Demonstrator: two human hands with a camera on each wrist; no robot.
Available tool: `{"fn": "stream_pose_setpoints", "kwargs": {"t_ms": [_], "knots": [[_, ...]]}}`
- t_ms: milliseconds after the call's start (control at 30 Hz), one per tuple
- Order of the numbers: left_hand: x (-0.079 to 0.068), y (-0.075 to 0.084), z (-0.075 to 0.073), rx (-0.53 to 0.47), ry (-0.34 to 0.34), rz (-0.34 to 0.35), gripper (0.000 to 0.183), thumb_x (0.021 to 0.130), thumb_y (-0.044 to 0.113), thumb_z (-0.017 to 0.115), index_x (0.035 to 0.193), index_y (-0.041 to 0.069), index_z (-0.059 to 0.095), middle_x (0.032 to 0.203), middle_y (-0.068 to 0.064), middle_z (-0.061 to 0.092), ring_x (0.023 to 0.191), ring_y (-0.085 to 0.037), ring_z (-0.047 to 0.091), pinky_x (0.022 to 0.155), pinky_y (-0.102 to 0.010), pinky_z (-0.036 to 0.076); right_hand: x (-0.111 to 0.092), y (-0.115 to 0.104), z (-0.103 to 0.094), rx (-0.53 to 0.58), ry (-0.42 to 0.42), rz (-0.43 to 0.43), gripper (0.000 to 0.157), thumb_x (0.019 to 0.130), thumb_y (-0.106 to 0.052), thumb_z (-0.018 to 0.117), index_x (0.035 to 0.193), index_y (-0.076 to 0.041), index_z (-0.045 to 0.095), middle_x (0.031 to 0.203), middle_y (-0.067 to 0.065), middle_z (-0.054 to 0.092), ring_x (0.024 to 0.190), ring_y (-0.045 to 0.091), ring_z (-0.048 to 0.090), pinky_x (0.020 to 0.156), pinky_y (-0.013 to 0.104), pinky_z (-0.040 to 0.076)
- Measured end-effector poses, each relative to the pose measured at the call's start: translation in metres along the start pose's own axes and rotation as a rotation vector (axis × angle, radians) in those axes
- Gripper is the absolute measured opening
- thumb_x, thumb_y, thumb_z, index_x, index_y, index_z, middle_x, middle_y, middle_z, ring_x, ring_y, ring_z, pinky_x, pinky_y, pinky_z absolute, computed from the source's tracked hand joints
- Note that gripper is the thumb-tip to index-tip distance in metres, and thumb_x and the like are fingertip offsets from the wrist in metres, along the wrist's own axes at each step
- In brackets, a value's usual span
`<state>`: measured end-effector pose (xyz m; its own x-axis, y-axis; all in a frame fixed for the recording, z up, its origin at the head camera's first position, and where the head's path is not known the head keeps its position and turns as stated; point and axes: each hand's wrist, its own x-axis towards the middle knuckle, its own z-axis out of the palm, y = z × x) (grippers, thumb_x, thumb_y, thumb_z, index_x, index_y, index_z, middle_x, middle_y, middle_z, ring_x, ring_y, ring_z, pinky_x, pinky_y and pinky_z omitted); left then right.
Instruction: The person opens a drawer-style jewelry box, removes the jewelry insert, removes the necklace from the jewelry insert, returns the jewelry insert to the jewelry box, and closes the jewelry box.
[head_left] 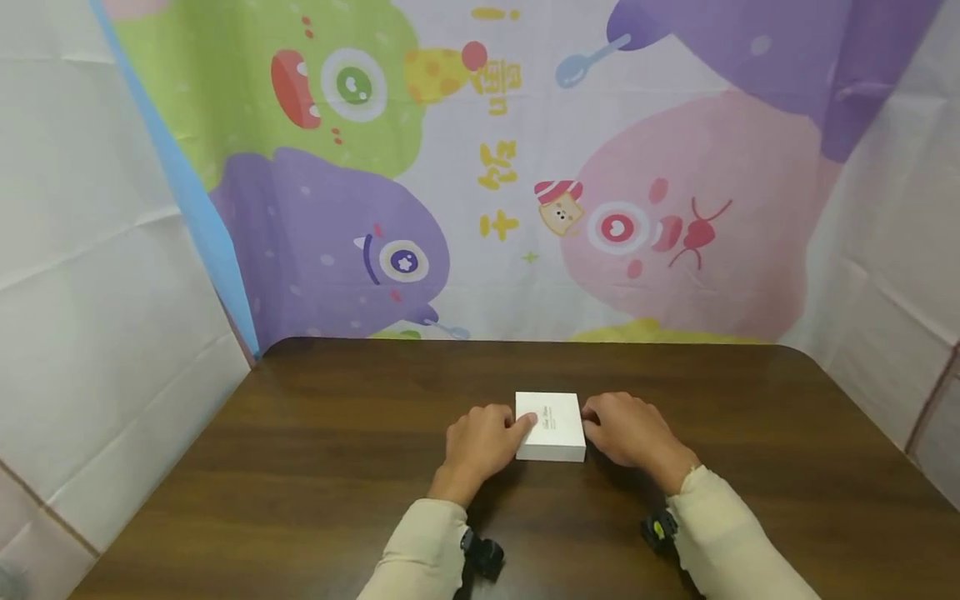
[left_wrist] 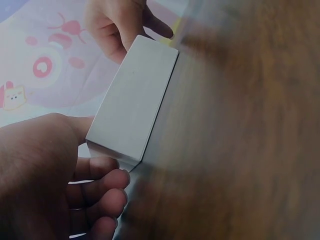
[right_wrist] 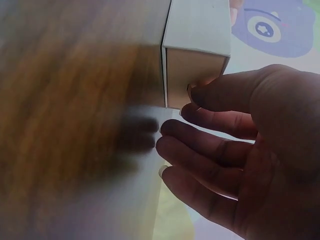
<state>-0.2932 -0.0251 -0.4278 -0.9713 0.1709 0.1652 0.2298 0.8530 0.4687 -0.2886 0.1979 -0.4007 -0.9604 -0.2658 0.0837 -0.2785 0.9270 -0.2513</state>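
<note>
A small white box (head_left: 550,421) with fine dark lettering on its lid lies flat on the table. My left hand (head_left: 480,442) holds its left side, thumb on top and fingers along the edge; in the left wrist view, that hand (left_wrist: 50,170) is at the near end of the box (left_wrist: 132,95). On the other side is my right hand (head_left: 632,429). Seen from the right wrist, this hand (right_wrist: 235,135) has its thumb at the end face of the box (right_wrist: 197,65), the other fingers loosely bent beside it. Whether the right index finger touches the box cannot be told.
Everything rests on a dark brown wooden table (head_left: 337,467) with rounded far corners. Behind it hangs a cloth (head_left: 510,283) printed with cartoon monsters. Pale panels (head_left: 97,275) flank the table on both sides. Each wrist carries a small black camera (head_left: 487,557).
</note>
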Motion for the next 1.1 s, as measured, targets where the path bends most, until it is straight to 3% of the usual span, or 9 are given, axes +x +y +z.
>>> {"fn": "stream_pose_setpoints", "kwargs": {"t_ms": [233,367,1100], "knots": [[-0.0010,-0.0012,-0.0005,0.006,-0.009,0.005,0.044,0.096,0.058,0.056,0.080,0.019,0.068,0.068,0.007,0.057,0.061,-0.015,0.052,0.061,-0.038,0.041,-0.0001,0.0005,0.0010,-0.008,-0.034,0.021,0.013,0.095,-0.022,0.066,0.101,-0.013,0.073,0.097,0.002,0.069,0.080,0.019,0.060,0.070,0.047,0.050],[0.0003,-0.0004,-0.0016,0.003,0.010,0.006,0.045,0.096,0.059,0.055,0.080,0.019,0.069,0.069,0.007,0.059,0.062,-0.016,0.052,0.062,-0.038,0.042,0.0010,0.0001,-0.0006,-0.012,-0.006,0.011,0.010,0.095,-0.021,0.066,0.097,-0.014,0.072,0.093,0.001,0.068,0.076,0.018,0.058,0.067,0.045,0.049],[-0.0012,-0.0007,0.0007,0.005,0.012,0.001,0.042,0.098,0.056,0.055,0.086,0.019,0.071,0.069,0.007,0.058,0.061,-0.015,0.051,0.062,-0.037,0.040,0.0013,-0.0010,-0.0015,-0.016,-0.030,0.022,0.009,0.095,-0.018,0.066,0.097,-0.012,0.071,0.091,0.002,0.066,0.075,0.019,0.057,0.068,0.045,0.050]]}}
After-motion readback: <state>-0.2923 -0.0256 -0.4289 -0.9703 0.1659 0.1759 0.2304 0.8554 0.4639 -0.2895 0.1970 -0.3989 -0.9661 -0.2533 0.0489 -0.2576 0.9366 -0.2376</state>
